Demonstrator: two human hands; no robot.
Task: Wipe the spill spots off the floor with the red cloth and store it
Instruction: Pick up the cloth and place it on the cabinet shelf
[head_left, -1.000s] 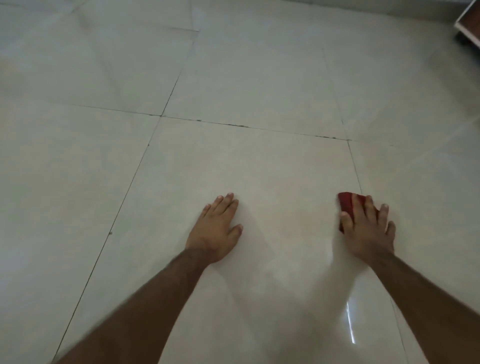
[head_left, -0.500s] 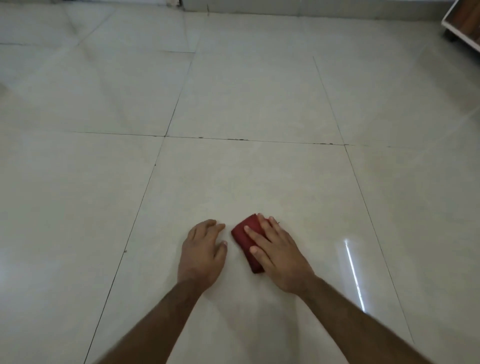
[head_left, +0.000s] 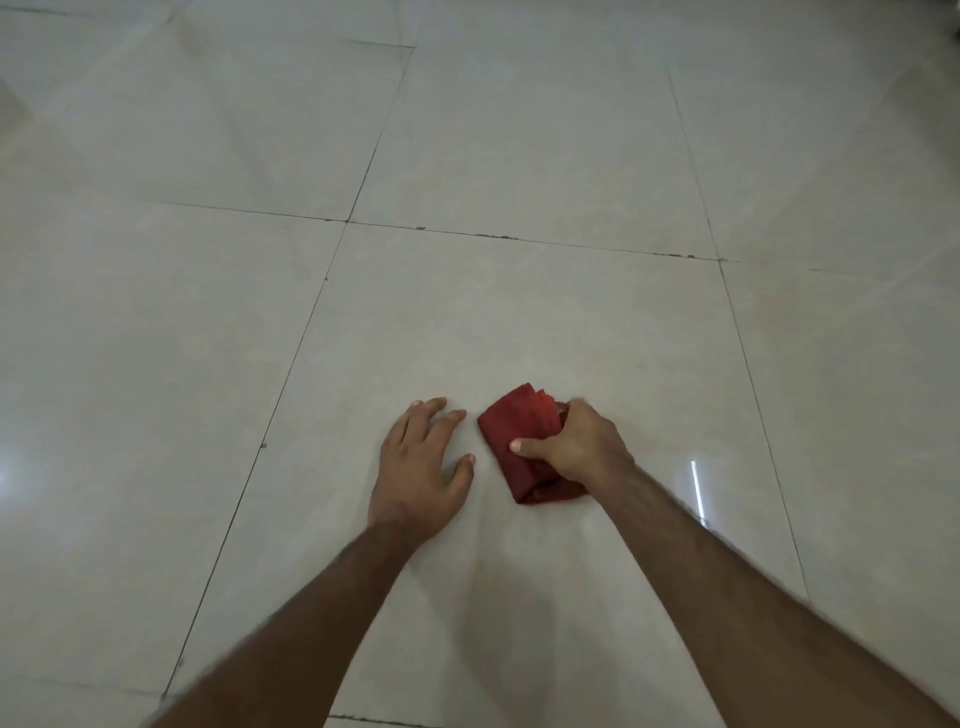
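Note:
A folded red cloth (head_left: 514, 428) lies on the pale tiled floor (head_left: 519, 322), near the middle of a large tile. My right hand (head_left: 574, 447) grips the cloth's right side, thumb on top and fingers curled around its far edge. My left hand (head_left: 421, 467) rests flat on the floor just left of the cloth, fingers spread, not touching it. No spill spot stands out on the glossy tile around the cloth.
Dark grout lines (head_left: 519, 239) cross the floor ahead and run along both sides of the tile. A bright light reflection (head_left: 697, 488) streaks the floor right of my right forearm. Bare tiles stretch in all directions.
My right hand slid the cloth from the right toward my left hand, then changed from pressing it flat to gripping it. The left hand stayed planted.

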